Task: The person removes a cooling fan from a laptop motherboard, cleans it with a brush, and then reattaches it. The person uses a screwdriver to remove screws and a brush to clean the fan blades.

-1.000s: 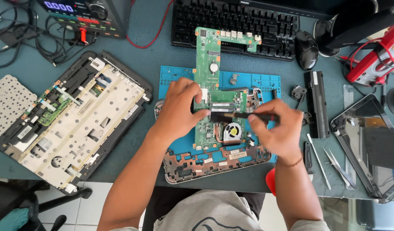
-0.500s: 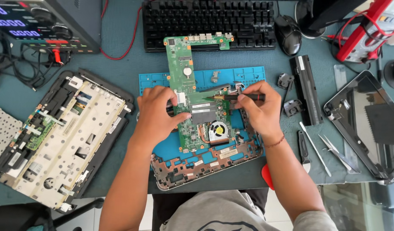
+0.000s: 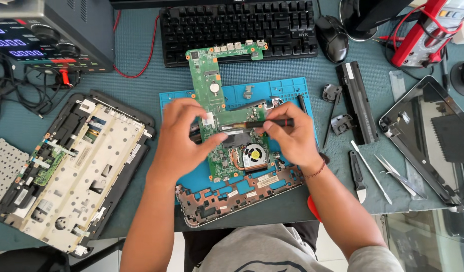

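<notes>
On the blue mat (image 3: 292, 90) mid-counter, the left hand (image 3: 184, 138) pins the green motherboard (image 3: 217, 100) while the right hand (image 3: 290, 133) grips a dark screwdriver (image 3: 269, 123) over it; a slip of the tip could gouge traces near the fan (image 3: 253, 153).

The board (image 3: 219, 108) under my hands is green, with a white sticker and a round silver cell. Its fan (image 3: 254, 154) is black with a gold hub, next to copper pipes. My right hand (image 3: 287, 133) grips a black tool (image 3: 272, 123) with an orange band. The mat (image 3: 277, 93) is bright blue; the table (image 3: 141, 80) is dull teal. The frame (image 3: 237, 194) in front of me is brown. The keyboard (image 3: 242, 25) and mouse (image 3: 332, 38) are black. A red wire (image 3: 150, 55) crosses the table. The laptop base (image 3: 76, 168) is black with a cream inside. I wear a red-brown bracelet (image 3: 315, 171).
</notes>
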